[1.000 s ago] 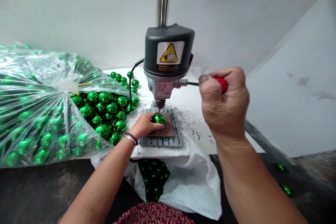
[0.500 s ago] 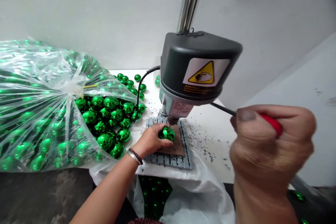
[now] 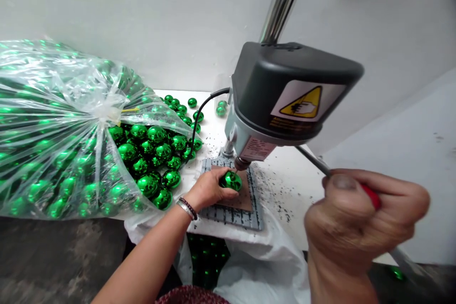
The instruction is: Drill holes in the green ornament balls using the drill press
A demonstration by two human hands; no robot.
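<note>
My left hand (image 3: 212,190) grips a shiny green ball ornament (image 3: 233,181) between thumb and fingers, on a brown board (image 3: 242,202) that lies over the grey slotted base (image 3: 228,218) of a drill press (image 3: 285,99). Right above the ball is the chuck (image 3: 242,164); whether the bit touches the ball I cannot tell. On the right, my right hand (image 3: 359,218) is wrapped around the red knob (image 3: 371,197) of the feed lever (image 3: 313,159). My fingers hide part of that knob.
To the left lies a tied clear plastic bag (image 3: 71,118) full of green balls. Loose green balls (image 3: 173,178) sit beside it, near the black power cord (image 3: 197,121). Dark shavings dot the white table (image 3: 278,175). A white sack (image 3: 267,256) hangs at the front, green balls inside.
The view has shifted, so the drill press appears further right. My right hand and the lever sit slightly lower against the drill head. My left hand keeps its hold on the ball.
</note>
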